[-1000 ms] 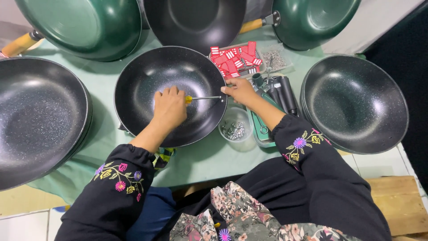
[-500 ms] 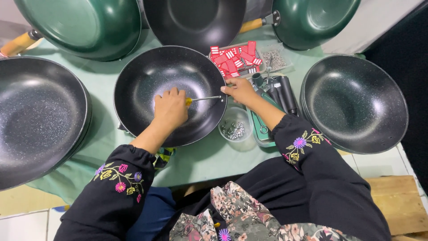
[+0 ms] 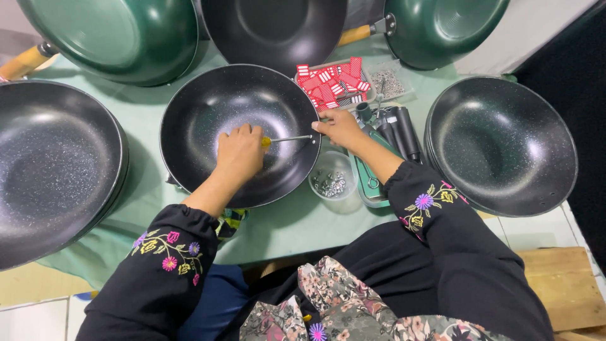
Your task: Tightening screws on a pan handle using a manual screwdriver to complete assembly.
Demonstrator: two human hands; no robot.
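A black speckled wok (image 3: 214,107) sits in front of me on the pale green cloth (image 3: 284,224). Inside it, my left hand (image 3: 240,151) is shut on a yellow-handled screwdriver (image 3: 287,139) whose metal shaft points right toward the wok's rim. My right hand (image 3: 341,128) is pinched at that rim, at the screwdriver's tip. What it pinches is too small to make out.
Black woks lie at the left (image 3: 50,170) and right (image 3: 505,142). Green pans with wooden handles (image 3: 120,35) and another black wok (image 3: 278,28) line the back. A small clear bowl of screws (image 3: 331,183), a tray of red packets (image 3: 331,82) and black handles (image 3: 401,129) sit beside the wok.
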